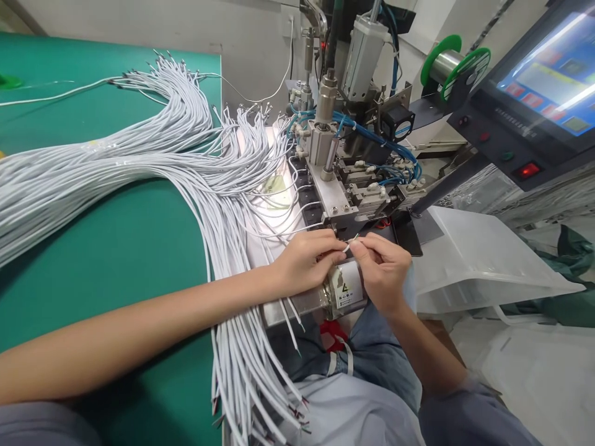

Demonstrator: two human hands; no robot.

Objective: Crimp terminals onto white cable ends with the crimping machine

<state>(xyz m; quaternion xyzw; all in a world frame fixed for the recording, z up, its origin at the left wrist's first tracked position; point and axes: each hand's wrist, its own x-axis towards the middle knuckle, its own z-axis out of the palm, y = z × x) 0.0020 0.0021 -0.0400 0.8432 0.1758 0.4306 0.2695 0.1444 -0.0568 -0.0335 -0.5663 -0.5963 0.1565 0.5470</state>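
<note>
White wire end [351, 242]: pinched between the fingertips of your left hand [304, 260] and right hand [382, 272], both closed on it, just near of the machine [332, 186]. Best hold its tip straight and steady. Wire bundle [139, 158]: far left.

My left grip [307, 260] and right grip [383, 269] sit almost fingertip to fingertip, both pinched closed, bare forearms angling in from either side.

1. We see white cables [139, 155] lying on a plain green mat [116, 260].
2. We note blue tubes [372, 139] on the silver-grey machine [332, 186].
3. We spot a green spool [458, 65], a red switch [530, 169], and a white label [348, 290] with a yellow triangle.
</note>
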